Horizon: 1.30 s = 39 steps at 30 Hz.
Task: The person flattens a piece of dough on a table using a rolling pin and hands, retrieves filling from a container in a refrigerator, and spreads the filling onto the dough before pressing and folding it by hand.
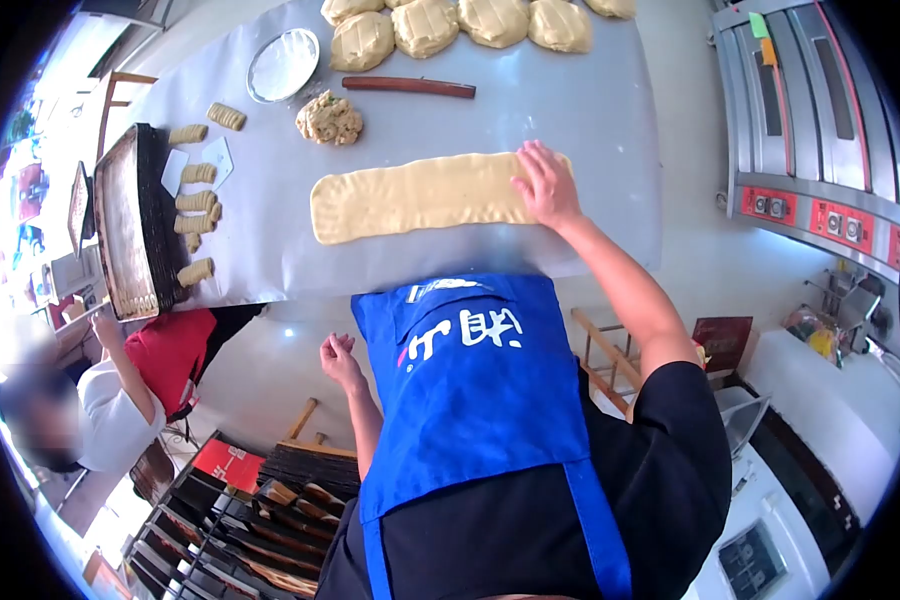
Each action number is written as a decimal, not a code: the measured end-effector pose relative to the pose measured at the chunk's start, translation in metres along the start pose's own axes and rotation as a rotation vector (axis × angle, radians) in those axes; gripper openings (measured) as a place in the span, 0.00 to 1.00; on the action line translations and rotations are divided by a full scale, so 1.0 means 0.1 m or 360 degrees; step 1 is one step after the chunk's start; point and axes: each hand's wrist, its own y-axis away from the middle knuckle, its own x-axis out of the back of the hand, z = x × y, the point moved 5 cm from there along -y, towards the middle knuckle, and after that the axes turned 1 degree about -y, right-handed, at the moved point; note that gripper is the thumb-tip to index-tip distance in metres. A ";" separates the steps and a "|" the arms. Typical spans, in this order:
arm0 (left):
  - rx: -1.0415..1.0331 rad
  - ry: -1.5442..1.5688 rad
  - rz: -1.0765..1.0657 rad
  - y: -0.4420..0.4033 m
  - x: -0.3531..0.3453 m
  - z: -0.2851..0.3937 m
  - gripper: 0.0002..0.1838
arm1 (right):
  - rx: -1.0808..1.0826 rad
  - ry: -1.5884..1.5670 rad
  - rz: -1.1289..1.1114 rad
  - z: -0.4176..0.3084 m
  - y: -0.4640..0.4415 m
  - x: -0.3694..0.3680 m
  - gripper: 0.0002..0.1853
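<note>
A long flat strip of dough (420,197) lies across the worktable, its edges slightly rippled. My right hand (548,185) rests on the strip's right end, fingers stretched out and pressed against the surface. My left hand (340,360) hangs off the near side of the table, left of my blue apron (470,390); its fingers are loosely bent and apart, with nothing visible in them. Beyond the strip are a brown rolling stick (408,87) and a lumpy ball of filling (329,118).
Several large dough pieces (495,20) sit at the far edge, near a round bowl of white powder (283,66). Small ridged rolls (195,202) and white scrapers (217,160) lie beside stacked black trays (135,225). Another person (120,400) stands at left; an oven (820,120) is at right.
</note>
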 end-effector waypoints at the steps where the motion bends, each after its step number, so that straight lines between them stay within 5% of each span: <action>1: -0.0008 0.0030 -0.0001 0.02 0.02 -0.03 0.13 | 0.0008 -0.0004 -0.0008 0.04 -0.07 0.04 0.27; 5: -0.0009 0.0033 -0.0024 0.11 0.03 -0.06 0.13 | -0.0050 0.0006 0.0110 0.39 -0.22 0.10 0.19; 7: -0.0029 0.0014 -0.0014 0.13 0.06 -0.07 0.13 | 0.0038 -0.0108 -0.0151 0.43 -0.21 0.05 0.16; 14: 0.0031 0.0007 -0.0015 0.23 0.07 -0.12 0.14 | 0.0163 -0.0164 -0.0113 0.30 -0.33 0.13 0.17; 16: 0.0026 -0.0009 -0.0023 0.20 0.11 -0.15 0.14 | 0.0043 -0.0195 -0.0418 0.34 -0.31 0.04 0.19; 19: 0.0021 0.0043 0.0007 0.15 0.12 -0.22 0.14 | -0.0030 -0.0177 -0.0186 0.45 -0.33 0.17 0.21; 23: 0.0009 -0.0007 0.0056 0.20 0.17 -0.10 0.14 | 0.0070 -0.0141 -0.0373 0.59 -0.14 0.16 0.22; 25: 0.0018 0.0010 0.0089 0.20 0.19 -0.11 0.14 | -0.0128 -0.0083 -0.0044 0.63 -0.11 0.28 0.21; 29: 0.0035 0.0032 0.0055 0.20 0.17 -0.08 0.14 | -0.0096 -0.0056 -0.0255 0.56 0.05 0.30 0.21; 31: 0.0032 0.0000 0.0053 0.16 0.17 -0.07 0.14 | -0.0217 0.0011 -0.0317 0.48 0.10 0.31 0.25; 34: 0.0023 -0.0004 0.0013 0.15 0.10 -0.04 0.14 | 0.0078 0.0050 -0.0059 -0.03 0.14 0.35 0.35; 36: 0.0010 0.0001 -0.0036 0.11 0.10 0.00 0.13 | 0.0406 -0.0260 -0.0395 -0.33 0.37 0.08 0.42; 39: -0.0035 -0.0013 -0.0068 0.04 0.13 0.00 0.13 | 0.0424 -0.0057 -0.0658 -0.47 0.58 -0.14 0.43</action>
